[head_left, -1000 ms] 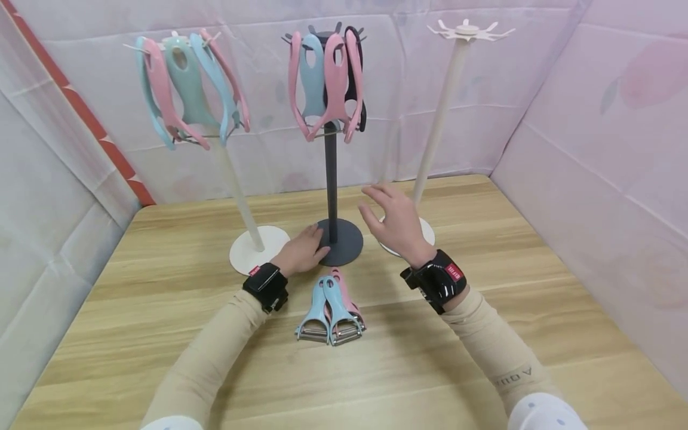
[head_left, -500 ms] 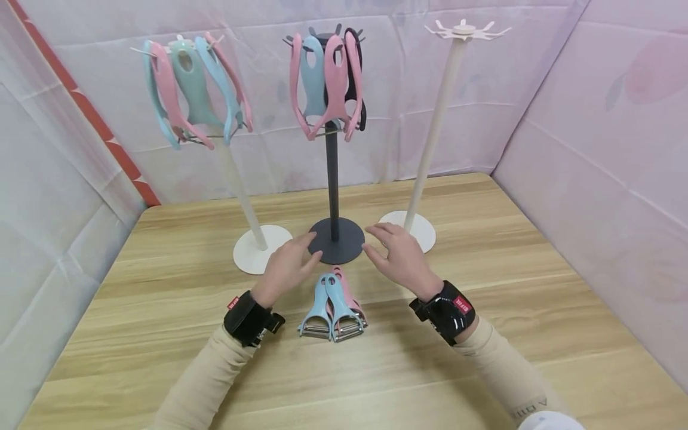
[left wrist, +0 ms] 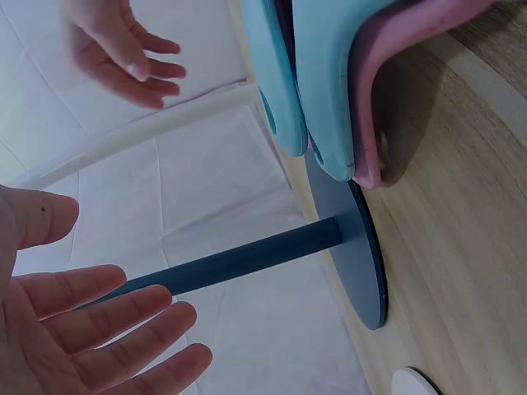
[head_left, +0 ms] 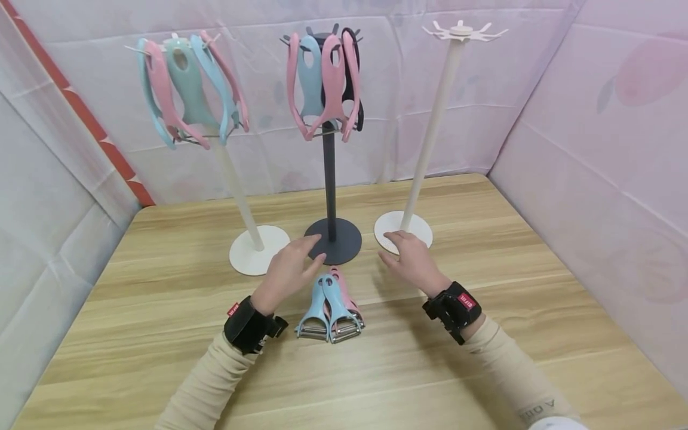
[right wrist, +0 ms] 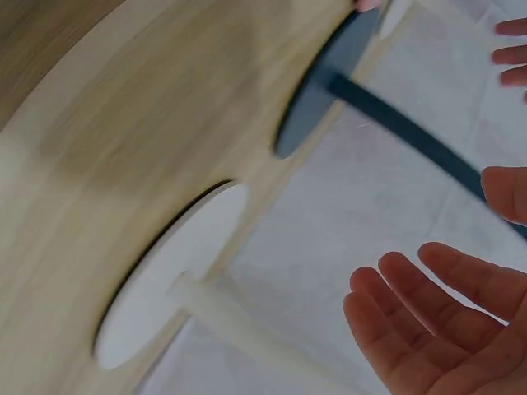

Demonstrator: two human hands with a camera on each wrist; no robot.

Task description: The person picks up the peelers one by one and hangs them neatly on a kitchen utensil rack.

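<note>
Three peelers [head_left: 330,307], two blue and one pink, lie stacked on the wooden table [head_left: 484,370] between my wrists, blades toward me. My left hand [head_left: 303,254] hovers with straight fingers just left of their handles, in front of the dark stand's base [head_left: 341,236]. My right hand [head_left: 400,248] is spread low over the table beside the right white stand's base [head_left: 416,227]. Neither hand holds anything. In the left wrist view the peelers [left wrist: 329,82] lie against the dark base [left wrist: 366,255], with my left fingers [left wrist: 99,329] straight. The right wrist view shows an empty right palm [right wrist: 428,329].
Three tall stands rise at the back. The left white stand [head_left: 259,249] carries several pink and blue peelers [head_left: 188,89]. The dark stand's pole [head_left: 329,179] also carries several peelers [head_left: 325,83]. The right white stand's hooks [head_left: 463,30] are bare. Fabric walls close the sides.
My right hand has come down from beside the dark pole to the table by the right white base. My left hand has lifted off the dark base and drawn back a little.
</note>
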